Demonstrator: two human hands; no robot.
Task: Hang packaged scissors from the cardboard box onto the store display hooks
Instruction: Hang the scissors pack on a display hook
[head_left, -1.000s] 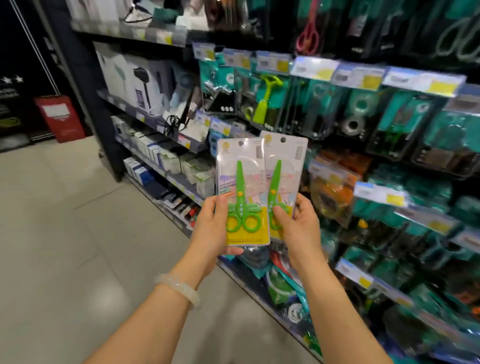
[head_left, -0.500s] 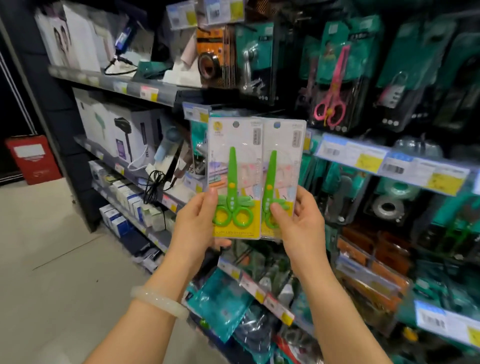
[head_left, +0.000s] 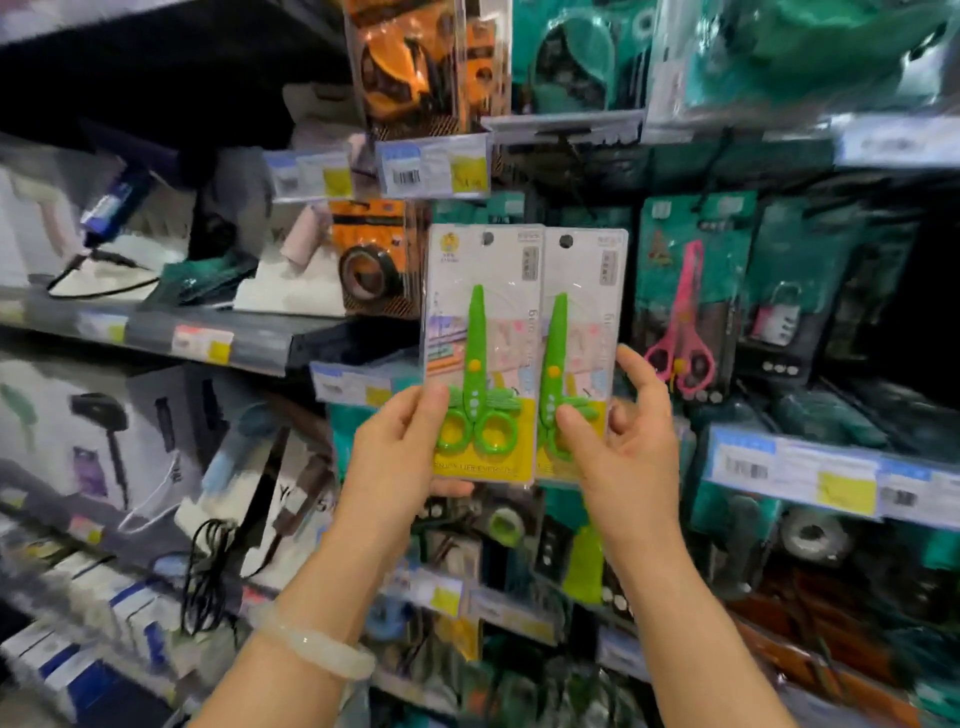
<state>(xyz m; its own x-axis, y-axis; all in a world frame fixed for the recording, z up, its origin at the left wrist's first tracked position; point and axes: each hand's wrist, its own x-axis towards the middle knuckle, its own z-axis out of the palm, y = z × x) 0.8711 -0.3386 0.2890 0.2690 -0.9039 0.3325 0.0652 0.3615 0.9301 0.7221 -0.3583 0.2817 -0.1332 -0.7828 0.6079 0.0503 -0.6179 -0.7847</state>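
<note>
Head view: both hands' fingers pinch two scissors packs (head_left: 524, 358) before pink scissors (head_left: 680, 332), tape (head_left: 370, 275), price tags (head_left: 434, 169).

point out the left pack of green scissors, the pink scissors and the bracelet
left pack of green scissors (head_left: 480, 332), head view, on the green blade
pink scissors (head_left: 687, 312), head view, on the blades
bracelet (head_left: 317, 647), head view, on the band's top

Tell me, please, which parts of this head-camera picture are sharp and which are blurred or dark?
Head view: the two green scissors packs and both hands, left and right, are fairly sharp; the boxes on the left shelves and the price labels smear with motion blur; the upper left corner is dark; glare streaks the hanging plastic packaging at top right.
</note>
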